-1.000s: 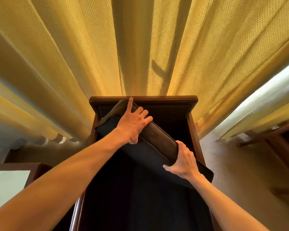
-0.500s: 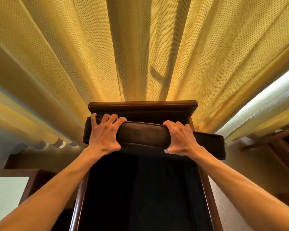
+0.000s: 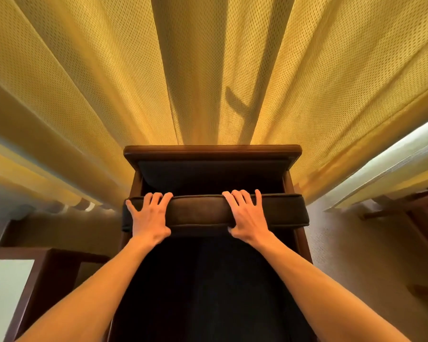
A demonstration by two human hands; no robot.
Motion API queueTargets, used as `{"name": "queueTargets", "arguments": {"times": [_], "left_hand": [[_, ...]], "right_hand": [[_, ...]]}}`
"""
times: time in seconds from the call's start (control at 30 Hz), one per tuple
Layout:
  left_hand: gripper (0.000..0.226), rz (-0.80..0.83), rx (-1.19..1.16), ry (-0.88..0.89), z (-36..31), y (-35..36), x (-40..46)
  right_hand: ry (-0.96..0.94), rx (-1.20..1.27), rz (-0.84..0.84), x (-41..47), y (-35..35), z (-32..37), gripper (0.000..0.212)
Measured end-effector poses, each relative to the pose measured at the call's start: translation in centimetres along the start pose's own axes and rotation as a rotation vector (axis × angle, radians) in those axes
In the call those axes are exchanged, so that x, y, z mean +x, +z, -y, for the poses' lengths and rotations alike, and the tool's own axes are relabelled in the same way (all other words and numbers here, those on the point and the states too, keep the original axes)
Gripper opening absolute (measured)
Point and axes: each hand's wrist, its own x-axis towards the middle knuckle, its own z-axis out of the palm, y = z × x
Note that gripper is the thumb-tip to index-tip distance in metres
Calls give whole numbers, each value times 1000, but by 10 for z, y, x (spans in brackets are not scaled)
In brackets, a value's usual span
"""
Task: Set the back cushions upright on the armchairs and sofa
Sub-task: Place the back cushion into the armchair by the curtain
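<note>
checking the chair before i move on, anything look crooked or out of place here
The back cushion is not seated yet. Both hands, left and right, grip its top edge out in front of the chair back, with a dark gap between them. It sits level, but overhangs the frame on both sides.

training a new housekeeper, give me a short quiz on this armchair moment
1. True or false: both hands grip the back cushion.
2. Which hand is nearer the wooden side table? A left hand B right hand
3. What hangs behind the armchair?

Key: 1 true. 2 A. 3 a yellow curtain.
</note>
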Motion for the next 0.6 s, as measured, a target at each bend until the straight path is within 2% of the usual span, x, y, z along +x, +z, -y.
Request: {"name": "queueTargets", "arguments": {"times": [0.17,0.23,0.4,0.47,0.6], "left_hand": [[115,64,105,10,-12,-8,23],[117,42,139,58,-21,-2,24],[91,-63,136,105,-18,-11,27],[88,-116,115,112,-16,-16,34],[89,-97,90,92,-20,-15,47]], "right_hand": [[28,-93,32,-3,0,-43,132],[23,-112,50,-4,-1,-58,127],[8,-108,-10,-3,-1,-66,102],[7,-107,-28,4,-3,-72,101],[43,-90,-6,18,-4,-74,107]]}}
